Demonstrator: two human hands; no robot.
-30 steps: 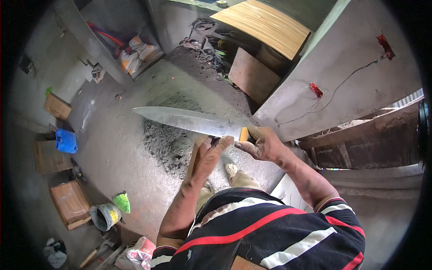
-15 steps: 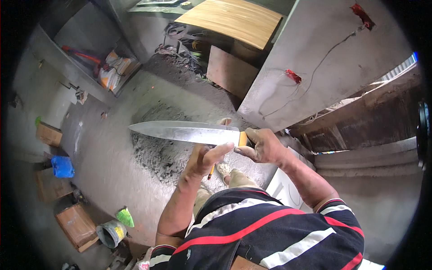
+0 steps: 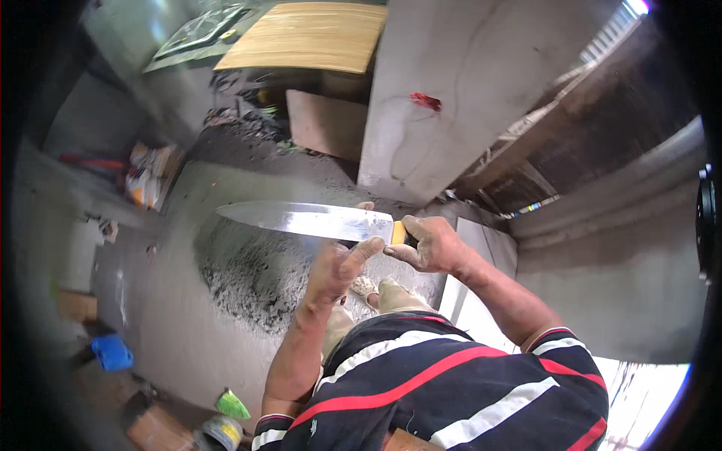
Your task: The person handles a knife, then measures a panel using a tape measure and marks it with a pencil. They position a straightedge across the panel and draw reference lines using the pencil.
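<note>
A large knife [image 3: 308, 219] lies crosswise in front of me, its long pointed steel blade toward the left and a yellow collar at the handle end. My right hand [image 3: 430, 244] is closed round the handle, which the fingers mostly hide. Gripping the blade near its heel from below, my left hand [image 3: 337, 269] has its thumb on the front face, and one fingertip shows above the upper edge. Beneath the blade, a heap of grey mortar-like material [image 3: 252, 282] spreads on the floor.
A wood-grain board [image 3: 304, 36] tops a counter at the back. A grey wall slab [image 3: 421, 60] stands right of it. Blue container [image 3: 113, 352], green brush-like object [image 3: 232, 404] and bucket [image 3: 219, 434] are at lower left. My patterned shoe [image 3: 364, 286] is below my hands.
The view has swung, so the room's back parts appear farther left. Both hands keep their hold on the knife, and its tilt has changed slightly.
</note>
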